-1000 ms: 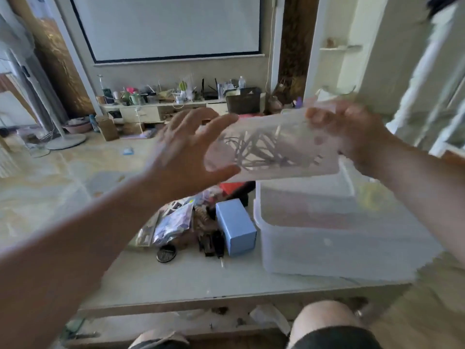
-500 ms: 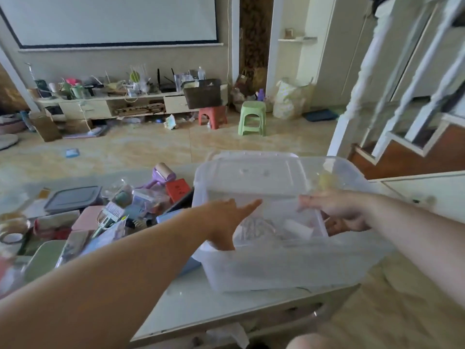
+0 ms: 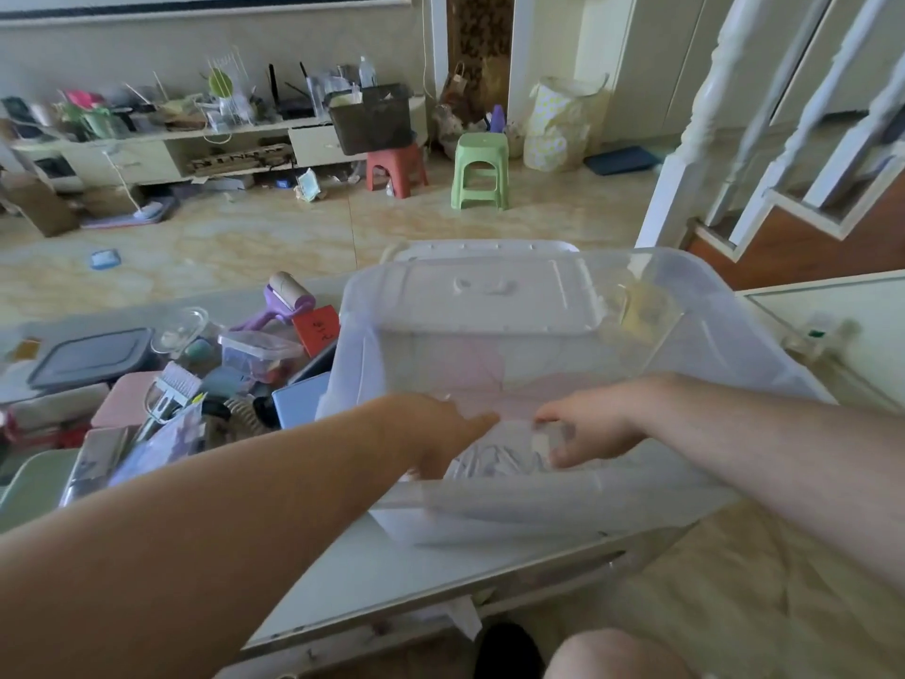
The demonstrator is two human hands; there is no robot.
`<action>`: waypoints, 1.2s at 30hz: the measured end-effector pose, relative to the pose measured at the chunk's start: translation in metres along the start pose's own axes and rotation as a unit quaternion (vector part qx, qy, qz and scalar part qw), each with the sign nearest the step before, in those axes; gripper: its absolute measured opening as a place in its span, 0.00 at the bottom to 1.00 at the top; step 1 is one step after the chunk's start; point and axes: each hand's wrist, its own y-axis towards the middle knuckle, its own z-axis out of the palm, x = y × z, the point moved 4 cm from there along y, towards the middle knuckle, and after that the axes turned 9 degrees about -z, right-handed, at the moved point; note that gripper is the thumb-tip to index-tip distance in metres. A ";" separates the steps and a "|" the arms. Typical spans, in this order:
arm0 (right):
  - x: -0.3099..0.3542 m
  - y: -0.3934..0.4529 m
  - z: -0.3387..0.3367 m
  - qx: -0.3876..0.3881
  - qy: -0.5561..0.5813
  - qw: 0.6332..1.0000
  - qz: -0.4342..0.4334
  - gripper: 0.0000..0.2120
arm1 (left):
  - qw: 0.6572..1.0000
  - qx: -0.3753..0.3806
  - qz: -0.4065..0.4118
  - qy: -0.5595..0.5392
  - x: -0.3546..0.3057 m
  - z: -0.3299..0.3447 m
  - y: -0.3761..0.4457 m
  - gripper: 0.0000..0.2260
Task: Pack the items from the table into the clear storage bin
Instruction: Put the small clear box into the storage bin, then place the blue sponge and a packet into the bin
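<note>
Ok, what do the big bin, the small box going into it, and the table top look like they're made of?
Bin: translucent, slightly frosted plastic, since the floor and lid show through its walls.
Small box: clear thin plastic by the look, with dark cables visible inside; both hands are on it.
Table top: pale, smooth and faintly glossy, possibly glass or laminate; I cannot tell which.

green plastic stool (image 3: 479, 171) on the tiled floor | red plastic stool (image 3: 395, 169) just left of it | dark plastic crate (image 3: 370, 117) above the red stool | low cream cabinet (image 3: 147, 149) along the wall, cluttered on top | white stair balusters (image 3: 764, 100) at right | pale patterned bag (image 3: 563, 125) near the doorway
</note>
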 end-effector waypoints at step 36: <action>0.280 0.111 0.030 -0.307 0.053 0.949 0.055 0.54 | 0.837 -0.272 -0.270 -0.391 0.228 0.208 -0.149 0.43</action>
